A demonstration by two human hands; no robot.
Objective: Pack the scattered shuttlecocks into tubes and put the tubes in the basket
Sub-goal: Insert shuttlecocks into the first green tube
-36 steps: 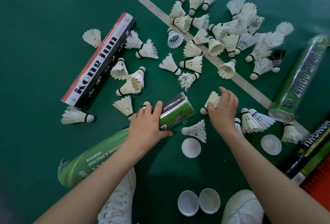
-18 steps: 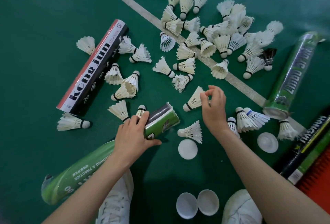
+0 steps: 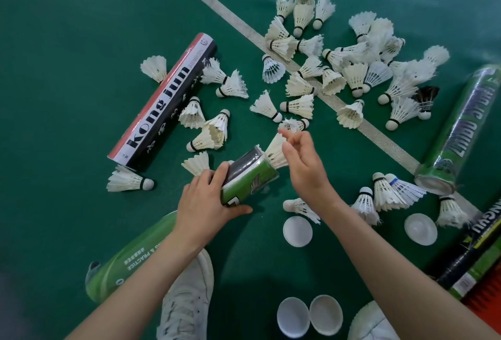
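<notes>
The left hand grips the green tube near its open mouth at the centre of the frame. It lifts that end off the floor and aims it up and right, likely so the other hand can feed it easily. The right hand pinches the feather skirt of a shuttlecock that sits nose-first in the mouth with its feathers still outside. What lies deeper in the tube is hidden. Most loose shuttlecocks lie heaped in the upper right, near enough to reach. A black-and-red tube lies at upper left and a second green tube at the right edge, their contents unseen. White caps rest near the shoes, presumably kept for sealing. Dark tubes lie lower right beside an orange edge, possibly the basket.
</notes>
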